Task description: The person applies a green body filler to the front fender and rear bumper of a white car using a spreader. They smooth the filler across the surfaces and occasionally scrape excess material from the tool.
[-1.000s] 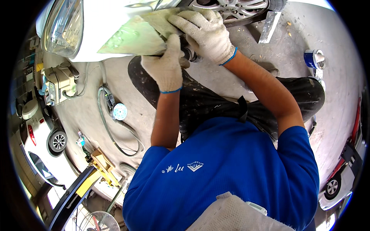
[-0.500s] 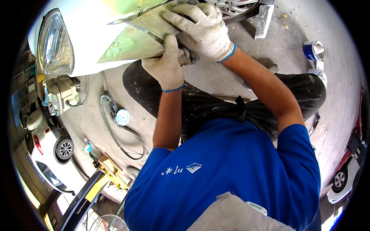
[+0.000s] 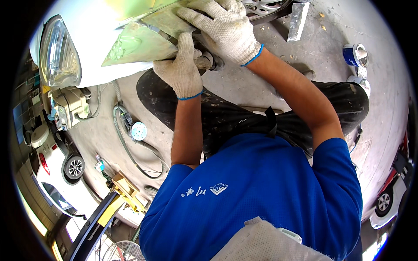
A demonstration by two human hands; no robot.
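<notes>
The left grip (image 3: 180,69), gloved, sets its thumb at the panel edge, upper centre of the frame; its fingers are partly hidden, so closure cannot be told. The right grip (image 3: 230,37), also gloved, lies just to the right, fingers extended and somewhat parted; its thumb is hidden, and whether it has hold of anything cannot be told. In descending size: the white car (image 3: 93,26), upper left; the wheel (image 3: 265,6), top edge; the headlight (image 3: 60,50), far left; the lower panel (image 3: 139,45), green-patched and tapering leftward; the upper panel (image 3: 167,21), under the right fingertips; the dark gap (image 3: 166,34) between the panels. Good handling, as judged here, calls for even pressure from flat fingers, both edges steadied close to the gap, and glove fabric kept clear of the corners.
</notes>
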